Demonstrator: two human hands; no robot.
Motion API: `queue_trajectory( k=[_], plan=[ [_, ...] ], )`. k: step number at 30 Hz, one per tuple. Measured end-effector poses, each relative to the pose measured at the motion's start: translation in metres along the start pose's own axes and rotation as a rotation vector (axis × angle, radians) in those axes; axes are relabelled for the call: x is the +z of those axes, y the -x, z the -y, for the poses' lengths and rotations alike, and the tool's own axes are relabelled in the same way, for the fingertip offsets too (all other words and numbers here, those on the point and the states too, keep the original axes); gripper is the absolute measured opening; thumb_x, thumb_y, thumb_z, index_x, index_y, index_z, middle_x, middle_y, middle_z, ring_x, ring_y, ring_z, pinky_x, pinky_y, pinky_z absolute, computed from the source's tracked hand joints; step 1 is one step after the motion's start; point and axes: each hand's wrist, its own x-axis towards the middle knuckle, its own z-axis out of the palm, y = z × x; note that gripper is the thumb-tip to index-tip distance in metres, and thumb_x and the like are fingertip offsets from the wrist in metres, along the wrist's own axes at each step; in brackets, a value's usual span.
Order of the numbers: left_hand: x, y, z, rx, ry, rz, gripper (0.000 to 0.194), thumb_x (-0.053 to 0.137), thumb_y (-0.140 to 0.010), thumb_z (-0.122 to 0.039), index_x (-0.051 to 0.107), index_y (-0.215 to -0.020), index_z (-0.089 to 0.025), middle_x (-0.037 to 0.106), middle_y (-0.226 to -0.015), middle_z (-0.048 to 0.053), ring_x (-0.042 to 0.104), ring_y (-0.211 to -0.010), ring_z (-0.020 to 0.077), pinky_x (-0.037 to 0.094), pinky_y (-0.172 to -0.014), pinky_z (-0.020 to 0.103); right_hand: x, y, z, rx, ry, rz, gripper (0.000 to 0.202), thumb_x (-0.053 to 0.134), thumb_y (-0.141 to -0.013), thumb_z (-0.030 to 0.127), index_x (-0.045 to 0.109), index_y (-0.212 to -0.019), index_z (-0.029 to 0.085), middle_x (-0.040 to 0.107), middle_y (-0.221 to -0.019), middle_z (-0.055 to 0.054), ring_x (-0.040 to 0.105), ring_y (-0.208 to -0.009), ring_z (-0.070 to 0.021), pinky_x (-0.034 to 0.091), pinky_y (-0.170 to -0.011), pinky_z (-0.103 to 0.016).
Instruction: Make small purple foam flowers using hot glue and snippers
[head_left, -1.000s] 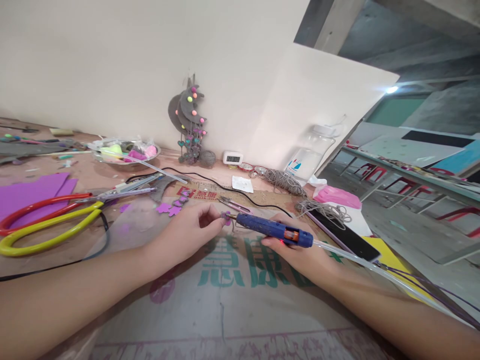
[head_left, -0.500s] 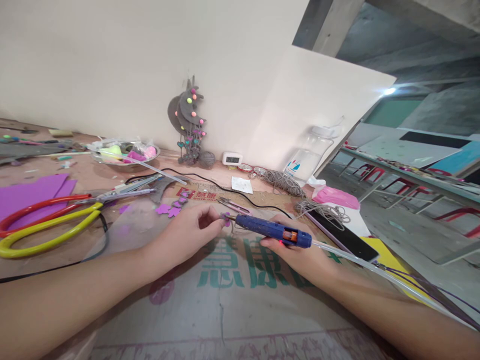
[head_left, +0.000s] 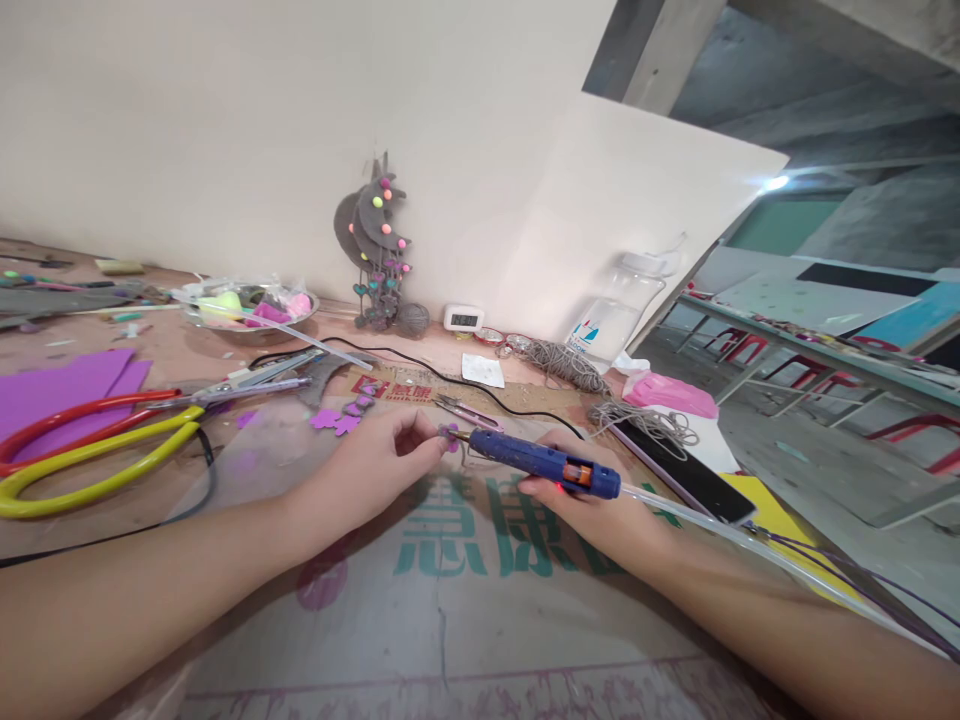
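My left hand [head_left: 382, 462] is pinched on a small purple felt piece [head_left: 452, 442], with a bit of grey cord by it. A blue glue gun [head_left: 525, 457] is gripped in my right hand [head_left: 581, 500], its nozzle at the purple piece; whether they touch I cannot tell. A clear glue stick [head_left: 690, 510] runs out of the gun's back end, and a small red light shows on its underside. Left of the pinch lie purple felt cut-outs [head_left: 337, 420] beside a grey felt crescent [head_left: 330, 378]. Tweezers [head_left: 469, 412] lie just beyond the nozzle.
Red-and-yellow-handled scissors [head_left: 105, 440] and purple felt sheets [head_left: 67, 395] lie left. Behind are a bowl [head_left: 251, 330], a hanging crescent ornament [head_left: 379, 230], a small clock [head_left: 463, 318], grey cord [head_left: 566, 365] and a bottle [head_left: 615, 310]. A phone [head_left: 682, 470] lies right. A black cable [head_left: 450, 372] crosses behind.
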Motion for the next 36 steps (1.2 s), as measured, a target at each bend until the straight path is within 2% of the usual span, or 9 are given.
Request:
queue_trajectory(
  k=[7, 10, 15, 18, 22, 24, 28, 32, 36],
  plan=[
    [-0.002, 0.000, 0.001, -0.076, 0.009, -0.017, 0.019, 0.048, -0.078, -0.033, 0.048, -0.066, -0.019, 0.047, -0.055, -0.005, 0.044, -0.049, 0.0100, 0.035, -0.050, 0.021, -0.003, 0.000, 0.006, -0.006, -0.064, 0.014, 0.021, 0.064, -0.072, 0.038, 0.056, -0.072, 0.019, 0.057, -0.066, 0.000, 0.052, -0.061, -0.0136, 0.040, -0.056, -0.024],
    [-0.002, 0.001, 0.001, -0.087, 0.018, -0.025, 0.020, 0.048, -0.079, -0.036, 0.049, -0.067, -0.019, 0.048, -0.055, -0.005, 0.046, -0.050, 0.0103, 0.035, -0.050, 0.021, -0.003, 0.002, 0.010, 0.021, -0.139, -0.018, 0.021, 0.062, -0.074, 0.038, 0.059, -0.079, 0.018, 0.061, -0.075, -0.002, 0.057, -0.070, -0.0157, 0.045, -0.064, -0.027],
    [-0.001, 0.002, 0.000, -0.053, 0.080, 0.032, 0.021, 0.049, -0.080, -0.037, 0.049, -0.070, -0.019, 0.046, -0.057, -0.006, 0.043, -0.050, 0.0090, 0.035, -0.050, 0.020, 0.001, 0.004, 0.016, 0.094, -0.308, -0.133, 0.022, 0.055, -0.080, 0.040, 0.061, -0.090, 0.021, 0.065, -0.092, -0.003, 0.060, -0.087, -0.0176, 0.048, -0.079, -0.030],
    [0.000, 0.003, -0.002, -0.037, 0.078, 0.050, 0.021, 0.049, -0.081, -0.036, 0.049, -0.070, -0.019, 0.047, -0.059, -0.005, 0.042, -0.051, 0.0089, 0.034, -0.050, 0.020, -0.001, -0.003, 0.012, 0.162, -0.282, -0.122, 0.027, 0.057, -0.077, 0.045, 0.062, -0.089, 0.021, 0.066, -0.087, -0.003, 0.061, -0.082, -0.0180, 0.049, -0.072, -0.029],
    [0.000, 0.003, -0.002, -0.018, 0.010, 0.044, 0.020, 0.050, -0.080, -0.035, 0.050, -0.069, -0.018, 0.050, -0.064, -0.004, 0.046, -0.058, 0.0106, 0.035, -0.054, 0.022, -0.013, -0.026, -0.011, 0.198, -0.218, -0.113, 0.039, 0.049, -0.080, 0.052, 0.062, -0.084, 0.016, 0.057, -0.056, -0.001, 0.053, -0.054, -0.0131, 0.044, -0.056, -0.026],
    [0.000, 0.003, 0.000, -0.015, -0.015, 0.050, 0.020, 0.050, -0.080, -0.035, 0.051, -0.069, -0.019, 0.052, -0.066, -0.003, 0.047, -0.062, 0.0116, 0.036, -0.056, 0.022, -0.019, -0.040, -0.027, 0.162, -0.226, -0.107, 0.046, 0.042, -0.083, 0.055, 0.062, -0.081, 0.014, 0.053, -0.051, 0.000, 0.049, -0.048, -0.0110, 0.040, -0.050, -0.023],
    [0.001, 0.002, 0.002, -0.042, -0.021, 0.074, 0.022, 0.048, -0.081, -0.038, 0.051, -0.071, -0.019, 0.053, -0.065, -0.004, 0.048, -0.061, 0.0122, 0.036, -0.056, 0.023, -0.027, -0.066, -0.055, 0.203, -0.253, -0.108, 0.046, 0.048, -0.078, 0.057, 0.060, -0.082, 0.014, 0.056, -0.057, -0.002, 0.051, -0.050, -0.0109, 0.039, -0.046, -0.021],
    [0.002, 0.001, 0.002, -0.054, -0.031, 0.077, 0.022, 0.048, -0.081, -0.039, 0.051, -0.071, -0.019, 0.054, -0.067, -0.004, 0.048, -0.062, 0.0122, 0.036, -0.056, 0.023, -0.027, -0.093, -0.064, 0.241, -0.060, -0.119, 0.041, 0.055, -0.073, 0.056, 0.060, -0.076, 0.015, 0.058, -0.062, -0.003, 0.049, -0.049, -0.0098, 0.038, -0.043, -0.020],
    [0.001, 0.001, 0.002, -0.063, -0.047, 0.076, 0.023, 0.048, -0.080, -0.040, 0.051, -0.071, -0.019, 0.054, -0.066, -0.004, 0.048, -0.062, 0.0126, 0.036, -0.056, 0.024, -0.018, -0.120, -0.071, 0.282, 0.063, -0.103, 0.041, 0.053, -0.075, 0.053, 0.064, -0.092, 0.017, 0.064, -0.076, -0.004, 0.055, -0.057, -0.0124, 0.039, -0.043, -0.019]
  ],
)
